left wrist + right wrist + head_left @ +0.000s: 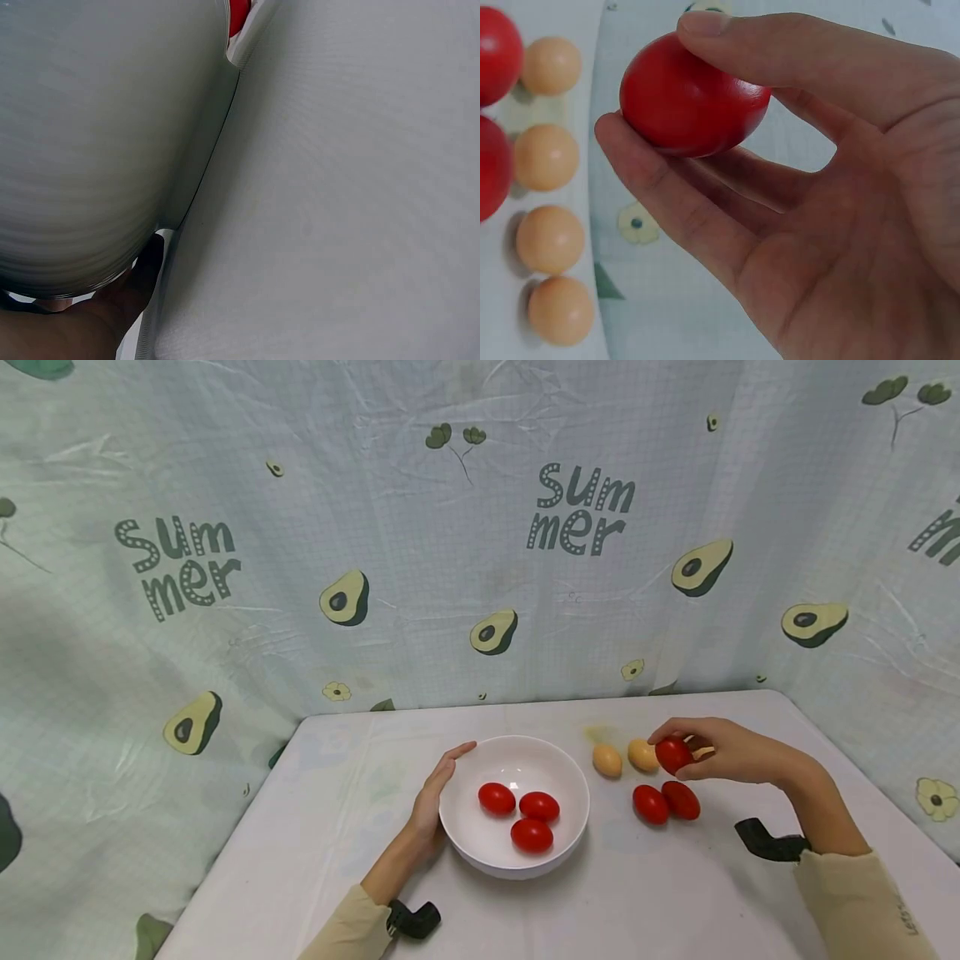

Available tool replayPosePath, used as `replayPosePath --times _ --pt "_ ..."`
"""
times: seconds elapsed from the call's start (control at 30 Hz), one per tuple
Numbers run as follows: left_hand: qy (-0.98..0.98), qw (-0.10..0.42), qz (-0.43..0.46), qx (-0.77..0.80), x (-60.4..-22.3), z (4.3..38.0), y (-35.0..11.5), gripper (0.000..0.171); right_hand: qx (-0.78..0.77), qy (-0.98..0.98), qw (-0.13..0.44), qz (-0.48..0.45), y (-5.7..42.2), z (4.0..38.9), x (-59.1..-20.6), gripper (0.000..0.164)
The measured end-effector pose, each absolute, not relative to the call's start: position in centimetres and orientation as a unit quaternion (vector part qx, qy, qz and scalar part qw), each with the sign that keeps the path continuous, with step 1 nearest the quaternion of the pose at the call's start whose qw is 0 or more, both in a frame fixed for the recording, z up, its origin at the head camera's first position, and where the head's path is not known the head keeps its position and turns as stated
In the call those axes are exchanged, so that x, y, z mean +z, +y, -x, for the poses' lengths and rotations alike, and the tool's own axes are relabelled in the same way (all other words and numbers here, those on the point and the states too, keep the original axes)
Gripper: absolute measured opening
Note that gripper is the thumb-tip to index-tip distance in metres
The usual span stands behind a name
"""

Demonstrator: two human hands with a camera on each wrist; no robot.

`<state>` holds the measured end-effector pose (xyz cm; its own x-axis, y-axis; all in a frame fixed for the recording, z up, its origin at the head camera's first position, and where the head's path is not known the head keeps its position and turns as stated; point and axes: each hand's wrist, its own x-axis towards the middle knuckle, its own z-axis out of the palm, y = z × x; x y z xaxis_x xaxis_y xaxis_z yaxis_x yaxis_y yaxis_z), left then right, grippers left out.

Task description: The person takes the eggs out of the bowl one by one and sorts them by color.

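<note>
A white bowl (551, 768) stands on the table with several red eggs (532, 836) inside. My left hand (429, 800) rests against the bowl's left side, its fingers stretched along the outer wall up to the rim. In the left wrist view the bowl's wall (97, 142) fills the upper left, with the left hand (97, 315) beneath it. To the right of the bowl, my right hand (738, 752) holds a red egg (672, 755) raised over the table. The right wrist view shows this red egg (682, 97) pinched between thumb and fingertips.
Two red eggs (650, 805) lie together just below the right hand. Behind them are tan eggs (607, 761), partly covered by that hand in the head view; the right wrist view shows several tan eggs (551, 238) in a row. A patterned cloth (420, 543) hangs behind the white table (360, 777).
</note>
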<state>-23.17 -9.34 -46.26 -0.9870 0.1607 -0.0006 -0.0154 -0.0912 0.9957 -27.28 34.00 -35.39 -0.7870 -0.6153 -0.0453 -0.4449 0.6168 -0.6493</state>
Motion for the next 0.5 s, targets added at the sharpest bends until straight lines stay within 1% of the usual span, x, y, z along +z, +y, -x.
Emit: replayPosePath --times 0.27,0.5 --pt "0.672 0.059 -0.052 0.737 -46.3 23.2 -9.4 0.052 -0.343 0.889 0.158 0.259 37.0 27.9 -37.3 0.049" --pt "0.68 0.057 -0.056 0.729 -46.4 23.1 -9.4 0.053 -0.35 0.892 0.202 0.201 38.9 28.2 -38.4 0.066"
